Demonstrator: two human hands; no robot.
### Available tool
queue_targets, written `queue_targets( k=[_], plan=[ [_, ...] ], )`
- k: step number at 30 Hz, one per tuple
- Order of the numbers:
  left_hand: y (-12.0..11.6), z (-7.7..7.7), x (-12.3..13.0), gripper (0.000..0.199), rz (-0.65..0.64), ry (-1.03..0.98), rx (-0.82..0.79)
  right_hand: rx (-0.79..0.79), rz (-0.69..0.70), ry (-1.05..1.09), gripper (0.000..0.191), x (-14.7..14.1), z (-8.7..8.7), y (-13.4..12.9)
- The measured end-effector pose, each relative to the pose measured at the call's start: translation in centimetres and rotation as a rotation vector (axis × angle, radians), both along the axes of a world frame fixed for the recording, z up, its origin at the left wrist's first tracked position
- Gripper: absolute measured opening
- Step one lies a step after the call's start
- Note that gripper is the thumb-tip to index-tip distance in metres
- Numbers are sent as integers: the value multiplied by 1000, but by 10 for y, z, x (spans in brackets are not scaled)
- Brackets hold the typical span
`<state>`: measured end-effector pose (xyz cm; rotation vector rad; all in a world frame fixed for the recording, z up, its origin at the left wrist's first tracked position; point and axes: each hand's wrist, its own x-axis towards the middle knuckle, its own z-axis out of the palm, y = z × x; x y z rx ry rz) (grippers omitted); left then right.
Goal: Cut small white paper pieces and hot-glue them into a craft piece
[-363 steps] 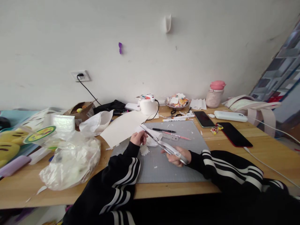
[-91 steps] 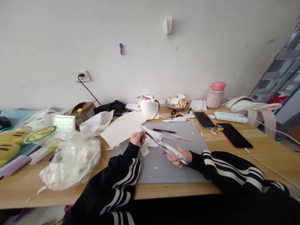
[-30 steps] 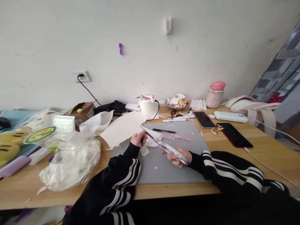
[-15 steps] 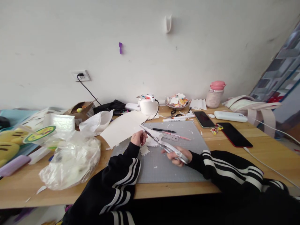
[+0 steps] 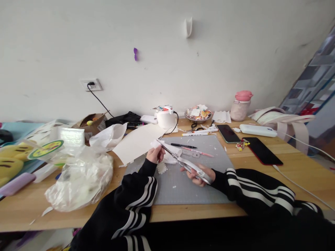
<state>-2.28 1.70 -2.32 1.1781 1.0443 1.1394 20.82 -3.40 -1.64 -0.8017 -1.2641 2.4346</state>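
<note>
My right hand (image 5: 201,174) is closed around the handles of a pair of scissors (image 5: 176,156), whose long blades point up and left. Their tips reach the fingers of my left hand (image 5: 155,154), which pinches a small piece of white paper (image 5: 155,143). Just below the blades, a white scalloped paper piece (image 5: 162,168) lies on the grey cutting mat (image 5: 188,191). Beyond the scissors rest a black pen (image 5: 183,145), a pink pen (image 5: 204,153) and a clear ruler (image 5: 191,153).
A large white sheet (image 5: 137,143) lies behind my left hand. Left of the mat is a crumpled plastic bag (image 5: 81,181). At the back stand a bowl of scraps (image 5: 198,114) and a pink-lidded bottle (image 5: 240,106). Phones (image 5: 264,150) lie on the right.
A bit of white paper now shows above my left fingertips, where it was hardly visible before. The scissors and my right hand have scarcely moved.
</note>
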Motion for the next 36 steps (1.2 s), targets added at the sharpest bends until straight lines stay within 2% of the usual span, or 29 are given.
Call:
queue_targets(
  k=[4, 16, 23, 30, 36],
  plan=[
    [-3, 0, 2, 43, 8, -33, 40, 84, -68, 3, 53, -1, 3, -7],
    [6, -3, -3, 38, -36, -29, -49, 106, -98, -40, 56, -5, 2, -8],
    [5, -3, -4, 36, -25, -23, -30, 154, -115, -84, 45, -1, 6, -12],
    [-4, 6, 0, 38, 28, -46, 27, 159, -132, -142, 45, -2, 13, -13],
    [-2, 2, 1, 40, 12, -11, 42, 227, -138, -153, 42, -5, 14, -16]
  ],
)
